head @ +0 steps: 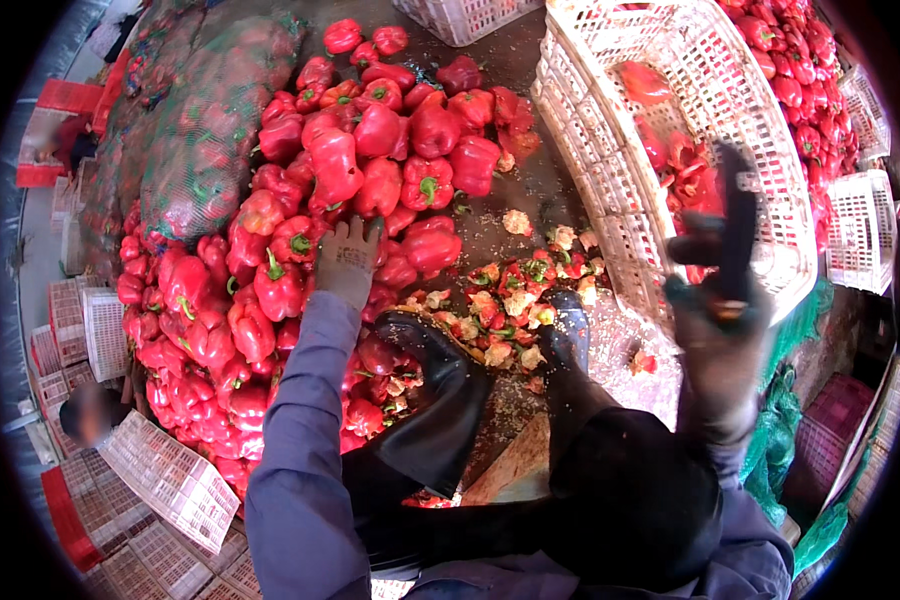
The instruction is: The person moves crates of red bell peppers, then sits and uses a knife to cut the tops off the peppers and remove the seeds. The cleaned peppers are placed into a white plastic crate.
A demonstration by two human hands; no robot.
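My left hand, in a pale grey work glove, reaches onto a large heap of red bell peppers; its fingers lie against the peppers, and no firm grip on one shows. My right hand, gloved and blurred, is raised at the near end of a white plastic crate. Something dark stands up from it, which may be a tool or fingers; I cannot tell. Cut red pepper pieces lie inside the crate. Pepper cores with seeds and green stems are scattered on the floor between the hands, around my black rubber boots.
Green mesh sacks of peppers rise at upper left. More peppers and white crates stand at right, near green netting. A person is beside a tilted crate at lower left; another person is farther up.
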